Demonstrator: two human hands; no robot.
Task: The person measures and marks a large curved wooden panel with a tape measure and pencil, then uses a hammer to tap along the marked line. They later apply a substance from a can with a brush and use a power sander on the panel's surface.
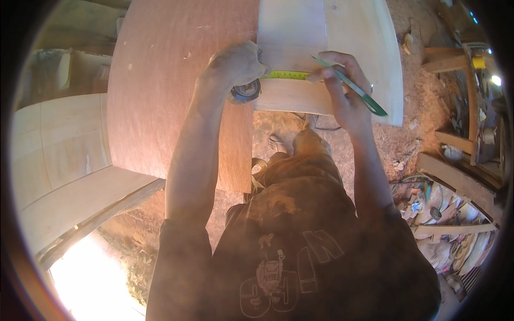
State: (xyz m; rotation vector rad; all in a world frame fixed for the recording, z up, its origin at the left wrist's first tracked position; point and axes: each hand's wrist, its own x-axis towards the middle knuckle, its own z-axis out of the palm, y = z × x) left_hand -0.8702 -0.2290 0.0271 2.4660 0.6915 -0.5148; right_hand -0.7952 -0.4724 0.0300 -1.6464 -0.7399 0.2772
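My left hand [235,65] is closed around a tape measure [246,91] with a dark round case, at the edge of a reddish-brown board [176,80]. Its yellow blade [286,74] is drawn out to the right over pale wooden boards [292,32]. At the blade's right end, the fingertips of my right hand [348,88] are at or near the tape. That same hand grips a slim green pencil [356,91], tilted with its thin end toward the far left. Whether the fingers also pinch the tape's end, I cannot tell.
To the left stands a pale wooden bench or box [80,198]. Wooden framing [455,142] stands at the right, above a heap of scraps [455,214]. Reddish ground [273,125] shows below the boards, with a foot on it.
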